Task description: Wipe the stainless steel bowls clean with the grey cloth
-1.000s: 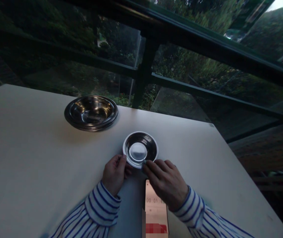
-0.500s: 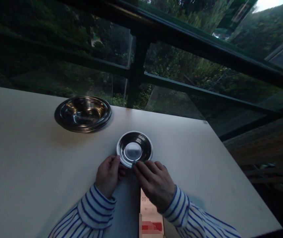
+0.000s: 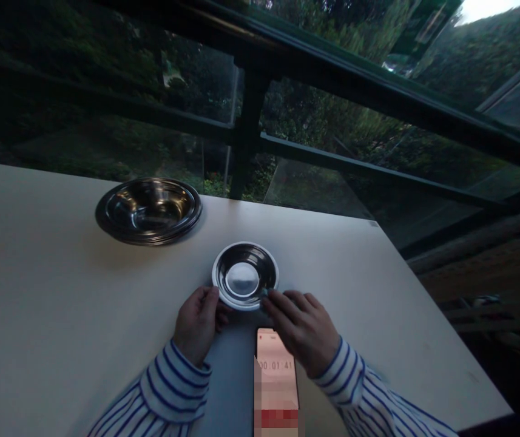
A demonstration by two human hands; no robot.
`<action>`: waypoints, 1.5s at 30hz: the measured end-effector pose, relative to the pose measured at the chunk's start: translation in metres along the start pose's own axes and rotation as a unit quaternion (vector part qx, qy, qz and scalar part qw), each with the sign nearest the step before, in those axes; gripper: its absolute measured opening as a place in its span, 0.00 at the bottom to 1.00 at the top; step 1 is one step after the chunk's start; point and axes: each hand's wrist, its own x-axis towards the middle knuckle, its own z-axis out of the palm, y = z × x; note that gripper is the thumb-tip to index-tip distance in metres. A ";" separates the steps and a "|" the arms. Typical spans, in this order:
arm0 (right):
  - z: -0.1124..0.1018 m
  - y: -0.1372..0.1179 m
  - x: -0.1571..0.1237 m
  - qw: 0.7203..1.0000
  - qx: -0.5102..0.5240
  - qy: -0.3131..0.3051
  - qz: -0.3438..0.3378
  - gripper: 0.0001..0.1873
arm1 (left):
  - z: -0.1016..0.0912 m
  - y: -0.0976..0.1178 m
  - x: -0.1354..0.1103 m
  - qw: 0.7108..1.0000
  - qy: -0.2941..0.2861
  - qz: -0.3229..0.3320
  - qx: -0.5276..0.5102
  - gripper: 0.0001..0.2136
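Small bowl (image 3: 243, 280) on the counter (image 3: 59, 297), stacked basins (image 3: 148, 212) behind and left

The left hand (image 3: 198, 321) is at the bowl's near-left rim; the right hand (image 3: 307, 331), a small item (image 3: 264, 293) at its fingertips, at the near-right. Before the bowl lies a phone (image 3: 274, 385), partly under the right hand. The window frame (image 3: 245, 121) stands beyond the far edge.

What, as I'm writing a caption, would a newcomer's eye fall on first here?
Probably the shiny small bowl mid-picture, held at its near-left rim by the left hand. At its near-right rim, the right hand pinches a bluish thing too small to identify. Next come the lit phone between the forearms, showing 00:01:41, and the stacked bowls farther back on the left.
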 end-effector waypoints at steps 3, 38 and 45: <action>0.001 0.005 -0.003 1.000 -0.010 -0.003 0.028 0.15 | 0.001 0.002 -0.001 1.000 0.003 -0.003 -0.001 0.11; -0.002 0.004 -0.002 0.999 0.040 -0.004 0.010 0.16 | 0.004 0.010 -0.003 0.997 0.032 0.035 0.054 0.17; 0.001 0.005 -0.005 0.999 0.045 0.000 0.027 0.16 | 0.002 0.008 -0.002 0.997 0.033 0.046 0.059 0.24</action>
